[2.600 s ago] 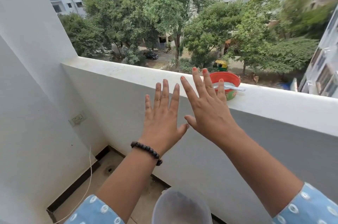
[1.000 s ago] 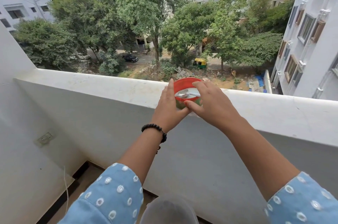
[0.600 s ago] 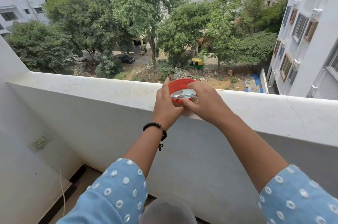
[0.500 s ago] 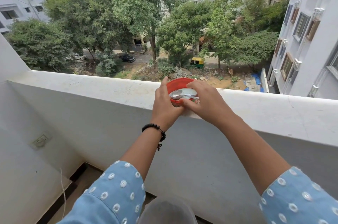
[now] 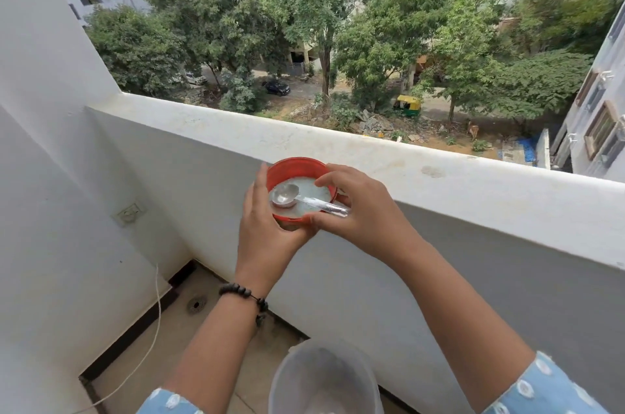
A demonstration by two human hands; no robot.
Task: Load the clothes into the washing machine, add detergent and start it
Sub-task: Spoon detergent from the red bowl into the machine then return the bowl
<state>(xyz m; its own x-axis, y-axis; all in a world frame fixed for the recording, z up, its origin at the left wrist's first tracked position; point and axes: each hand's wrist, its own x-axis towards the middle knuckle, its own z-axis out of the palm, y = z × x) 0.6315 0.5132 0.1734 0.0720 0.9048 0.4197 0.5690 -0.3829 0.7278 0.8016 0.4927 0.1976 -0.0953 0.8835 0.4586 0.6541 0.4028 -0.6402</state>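
A small red-rimmed detergent container (image 5: 299, 166) with pale powder inside is held in the air just in front of the white balcony wall. A clear plastic scoop (image 5: 306, 198) lies across its top, bowl to the left. My left hand (image 5: 267, 231) cups the container from the left and below. My right hand (image 5: 358, 210) grips its right side, fingers curled over the rim and the scoop's handle. No washing machine or clothes are in view.
The white parapet ledge (image 5: 439, 173) runs across the view with a long drop to a street behind it. A translucent plastic bucket (image 5: 324, 379) stands on the balcony floor below my arms. A wall socket (image 5: 130, 212), a thin white cord (image 5: 154, 329) and a floor drain (image 5: 197, 304) lie at the left.
Both hands reached to the container on the ledge, took hold of it and lifted it off, bringing it down and toward me. My head has tilted downward.
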